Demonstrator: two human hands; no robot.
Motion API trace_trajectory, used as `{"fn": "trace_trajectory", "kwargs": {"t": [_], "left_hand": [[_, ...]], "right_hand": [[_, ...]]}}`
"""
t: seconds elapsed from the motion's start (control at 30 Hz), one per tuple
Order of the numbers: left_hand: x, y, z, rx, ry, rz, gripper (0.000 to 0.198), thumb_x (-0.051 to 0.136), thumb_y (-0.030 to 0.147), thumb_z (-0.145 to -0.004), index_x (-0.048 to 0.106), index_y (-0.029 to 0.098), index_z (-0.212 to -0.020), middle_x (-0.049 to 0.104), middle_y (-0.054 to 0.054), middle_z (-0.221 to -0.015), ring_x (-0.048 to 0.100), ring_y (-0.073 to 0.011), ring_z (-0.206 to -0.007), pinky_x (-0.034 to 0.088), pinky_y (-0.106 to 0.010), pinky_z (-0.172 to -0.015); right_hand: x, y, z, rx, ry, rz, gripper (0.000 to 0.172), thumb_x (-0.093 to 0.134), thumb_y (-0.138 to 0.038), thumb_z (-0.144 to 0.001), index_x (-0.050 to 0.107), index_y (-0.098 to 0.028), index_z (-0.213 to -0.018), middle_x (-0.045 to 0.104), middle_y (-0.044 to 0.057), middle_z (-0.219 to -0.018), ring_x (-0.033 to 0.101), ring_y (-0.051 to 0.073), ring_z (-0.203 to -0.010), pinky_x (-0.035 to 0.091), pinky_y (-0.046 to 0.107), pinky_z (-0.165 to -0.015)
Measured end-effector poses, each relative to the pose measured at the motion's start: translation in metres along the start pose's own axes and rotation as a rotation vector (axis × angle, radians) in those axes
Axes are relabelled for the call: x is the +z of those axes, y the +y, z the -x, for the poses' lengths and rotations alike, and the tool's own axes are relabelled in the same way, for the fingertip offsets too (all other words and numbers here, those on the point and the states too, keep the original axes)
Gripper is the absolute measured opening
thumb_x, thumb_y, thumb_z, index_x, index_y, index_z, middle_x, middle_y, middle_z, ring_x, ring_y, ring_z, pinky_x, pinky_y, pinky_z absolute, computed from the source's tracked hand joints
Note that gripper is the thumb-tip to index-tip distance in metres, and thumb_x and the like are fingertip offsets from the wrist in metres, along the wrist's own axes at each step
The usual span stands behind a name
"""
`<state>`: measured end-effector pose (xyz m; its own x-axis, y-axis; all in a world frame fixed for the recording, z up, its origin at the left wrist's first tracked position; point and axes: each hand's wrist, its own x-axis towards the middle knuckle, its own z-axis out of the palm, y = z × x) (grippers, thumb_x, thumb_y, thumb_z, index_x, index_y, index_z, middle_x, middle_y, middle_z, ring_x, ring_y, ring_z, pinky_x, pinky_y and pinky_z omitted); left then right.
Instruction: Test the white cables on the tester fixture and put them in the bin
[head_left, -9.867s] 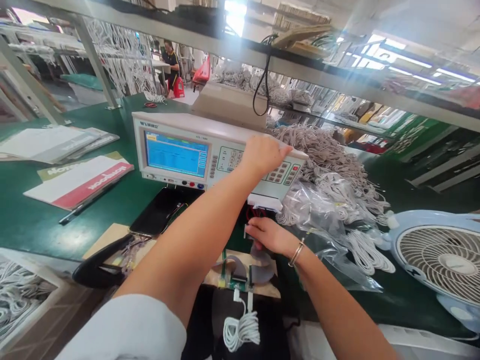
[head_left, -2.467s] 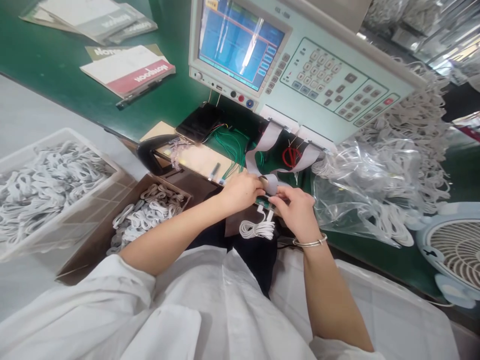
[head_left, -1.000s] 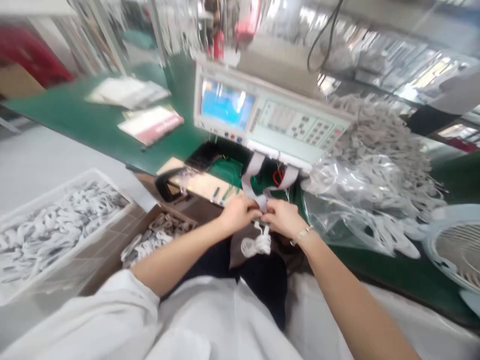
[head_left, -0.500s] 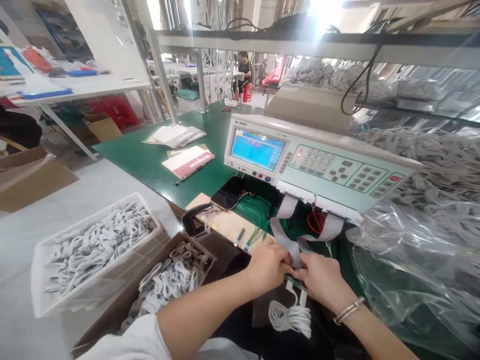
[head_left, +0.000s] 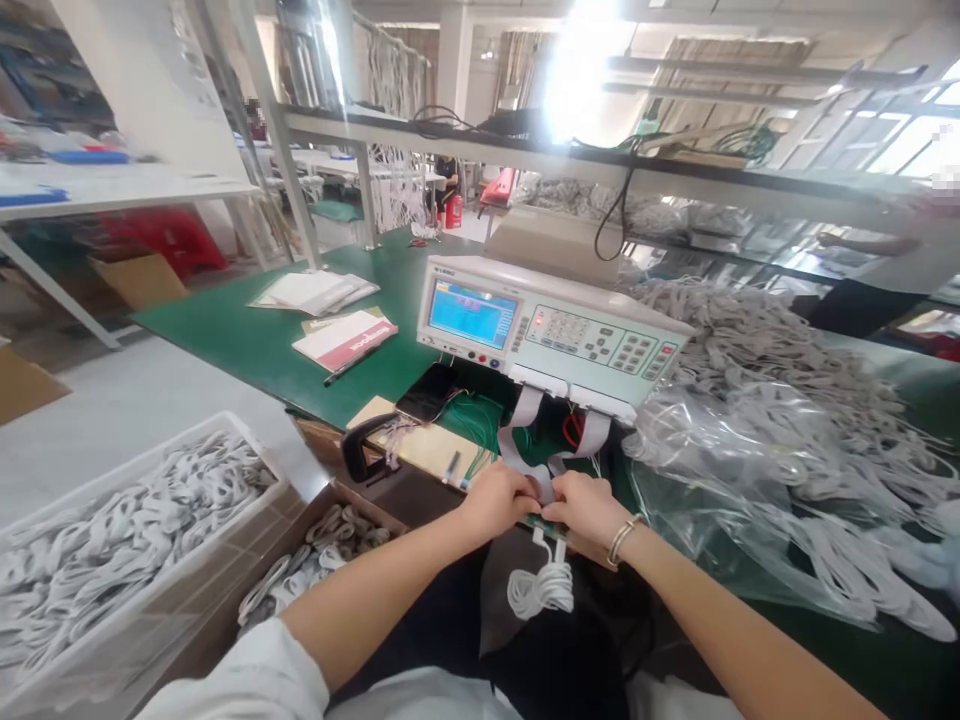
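- Head view, clock positions taken from the grip, 12 being away from the wearer.
- Left hand [head_left: 495, 500]: thumb and fingers pinched together, clamped on the small green board [head_left: 532, 520] from its 9 o'clock side.
- Right hand [head_left: 592, 508]: likewise clamped on the board, from 3 o'clock; a bracelet [head_left: 622, 540] circles the wrist. Fingers of both hands nearly meet; the exact part of the board pinched is hidden by them.
- Board: lies directly between and under the fingertips, only its near strip showing.
- Two grey ribbons [head_left: 521, 432] enter the grip from 12 o'clock, leading down from the lower edge of the tester [head_left: 585, 300].
- At 6 o'clock, two white plugs [head_left: 560, 550] sit against the board's near edge. Their white cable [head_left: 553, 588] hangs below the hands in a bundled coil.
- Tester: upright at 12 o'clock; screen [head_left: 472, 320] blue with pink characters.
- Phone [head_left: 427, 392] and wooden strip [head_left: 420, 445]: 10 o'clock. Black clamp [head_left: 352, 462]: 9 o'clock, at the strip's end.
- White crate [head_left: 262, 462] of grey cables: 9 o'clock, well apart.
- Clear bag [head_left: 697, 470] at 3 o'clock; loose cable pile [head_left: 750, 350] at 2 o'clock.
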<state>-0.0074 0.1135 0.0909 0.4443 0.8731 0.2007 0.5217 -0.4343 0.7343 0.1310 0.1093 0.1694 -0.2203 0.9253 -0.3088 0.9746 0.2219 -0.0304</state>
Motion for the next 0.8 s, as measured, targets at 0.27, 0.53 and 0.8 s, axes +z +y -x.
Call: {"fn": "trace_trajectory", "kwargs": {"t": [0.27,0.53,0.8], "left_hand": [[-0.003,0.000,-0.005,-0.046,-0.109,-0.112,0.009,0.058,0.026,-0.068,0.064,0.020,-0.072,0.064,0.000,-0.073,0.054,-0.0161,-0.074,0.040,-0.026,-0.067],[-0.025,0.003,0.001,-0.050,-0.156,-0.066,0.019,0.046,0.024,-0.074,0.064,0.020,-0.079,0.064,0.000,-0.078,0.056,-0.0138,-0.073,0.042,-0.023,-0.066],[-0.027,-0.011,0.095,-0.041,0.190,0.080,0.021,0.040,0.026,-0.081,0.059,0.022,-0.089,0.061,-0.004,-0.086,0.054,-0.0156,-0.084,0.042,-0.029,-0.078]], "right_hand": [[0.019,0.000,-0.012,-0.016,0.027,0.032,0.017,0.056,-0.032,-0.067,0.059,-0.015,-0.066,0.064,0.009,-0.072,0.058,0.025,-0.075,0.029,0.030,-0.061],[0.005,0.014,0.001,-0.048,-0.054,-0.115,0.021,0.057,-0.040,-0.065,0.060,-0.020,-0.059,0.062,-0.001,-0.065,0.057,0.016,-0.065,0.030,0.023,-0.054],[0.009,0.013,-0.005,-0.061,0.042,-0.432,0.034,0.054,-0.043,-0.067,0.059,-0.017,-0.088,0.062,-0.003,-0.062,0.053,0.012,-0.055,0.030,0.021,-0.049]]}}
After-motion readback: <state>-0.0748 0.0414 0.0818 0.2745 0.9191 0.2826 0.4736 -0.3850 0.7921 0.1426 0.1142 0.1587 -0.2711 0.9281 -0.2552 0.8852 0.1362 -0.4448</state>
